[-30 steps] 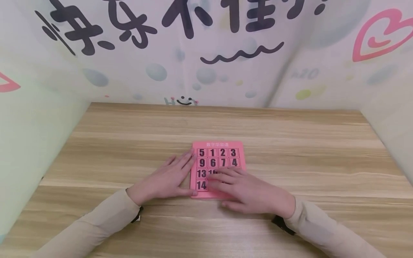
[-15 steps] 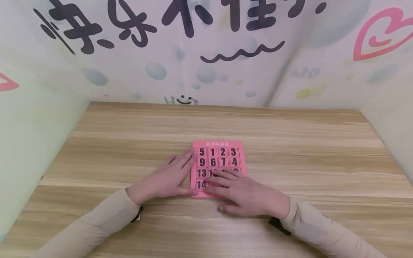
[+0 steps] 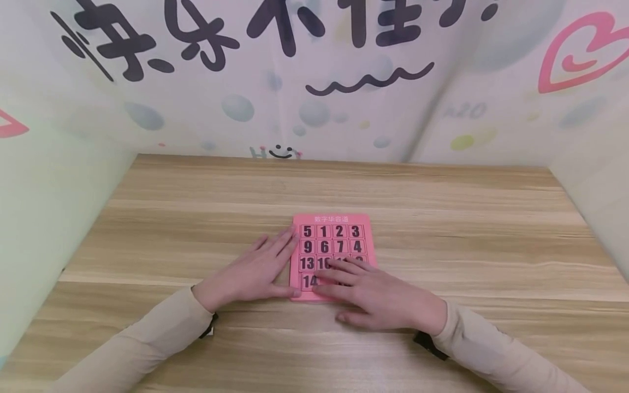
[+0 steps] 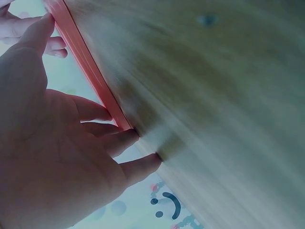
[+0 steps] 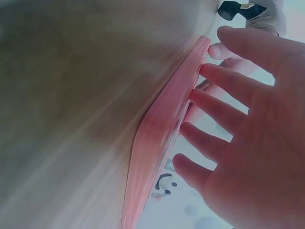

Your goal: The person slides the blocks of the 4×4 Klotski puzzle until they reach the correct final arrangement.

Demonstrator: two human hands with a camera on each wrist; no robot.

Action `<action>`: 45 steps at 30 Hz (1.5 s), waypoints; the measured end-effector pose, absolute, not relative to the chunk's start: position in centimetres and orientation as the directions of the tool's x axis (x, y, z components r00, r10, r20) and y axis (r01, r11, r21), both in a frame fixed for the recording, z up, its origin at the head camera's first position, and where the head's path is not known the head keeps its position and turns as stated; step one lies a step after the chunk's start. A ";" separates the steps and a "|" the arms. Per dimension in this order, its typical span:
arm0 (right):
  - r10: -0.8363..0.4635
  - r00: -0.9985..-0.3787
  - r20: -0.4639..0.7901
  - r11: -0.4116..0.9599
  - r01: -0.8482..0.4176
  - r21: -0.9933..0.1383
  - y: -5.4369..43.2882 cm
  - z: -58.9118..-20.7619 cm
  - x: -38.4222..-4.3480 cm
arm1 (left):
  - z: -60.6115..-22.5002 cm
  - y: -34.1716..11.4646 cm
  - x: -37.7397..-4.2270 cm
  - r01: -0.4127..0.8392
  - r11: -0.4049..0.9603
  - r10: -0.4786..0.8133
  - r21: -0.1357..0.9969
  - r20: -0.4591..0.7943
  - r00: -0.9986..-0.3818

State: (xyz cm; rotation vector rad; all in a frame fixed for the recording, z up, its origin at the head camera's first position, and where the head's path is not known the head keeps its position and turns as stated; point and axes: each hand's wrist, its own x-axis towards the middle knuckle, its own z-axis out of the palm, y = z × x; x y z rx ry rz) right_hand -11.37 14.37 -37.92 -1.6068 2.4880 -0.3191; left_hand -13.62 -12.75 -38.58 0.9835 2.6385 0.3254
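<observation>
A pink number slide puzzle (image 3: 363, 219) lies flat on the wooden table. Its top rows read 5, 1, 2, 3 and 9, 6, 7, 4. Along the puzzle's left edge rests my left hand (image 3: 250, 273), fingertips near the upper part and thumb at the lower corner. My right hand (image 3: 380, 297) reaches over the lower right, with outstretched fingers touching the tiles. The index fingertip is beside the tile 14 (image 3: 307, 281) in the bottom row. Fingers hide much of the two lower rows. In the right wrist view, fingertips (image 5: 193, 93) meet the puzzle's upper face.
The wood-grain table (image 3: 196, 191) extends around the puzzle on all sides. A white wall sheet (image 3: 275, 114) with black writing and bubble prints stands behind it. Pale walls close off both sides.
The tile 14 has shifted slightly to the right. My right hand first moved a little left and toward me, then slightly back right. The left hand has stayed in place.
</observation>
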 end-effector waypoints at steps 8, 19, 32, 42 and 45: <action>-0.910 -0.413 -0.030 0.406 -0.875 -0.264 14.9 -37.9 -11.3 | -38.5 -12.8 -13.6 0.588 0.744 0.660 0.317 -0.212 -0.721; -0.886 -0.459 -0.068 0.459 -0.842 -0.284 15.7 -37.8 -11.1 | -38.6 -12.8 -13.6 0.584 0.744 0.659 0.324 -0.210 -0.722; -0.891 -0.454 -0.030 0.444 -0.854 -0.271 16.5 -38.0 -11.0 | -38.6 -12.8 -13.6 0.584 0.749 0.655 0.314 -0.217 -0.724; -0.894 -0.448 0.007 0.429 -0.861 -0.272 16.7 -38.2 -11.0 | -38.7 -12.7 -13.7 0.590 0.745 0.660 0.311 -0.217 -0.719; -0.892 -0.451 0.012 0.429 -0.856 -0.289 16.5 -38.1 -11.0 | -38.7 -12.7 -13.8 0.589 0.745 0.660 0.313 -0.220 -0.718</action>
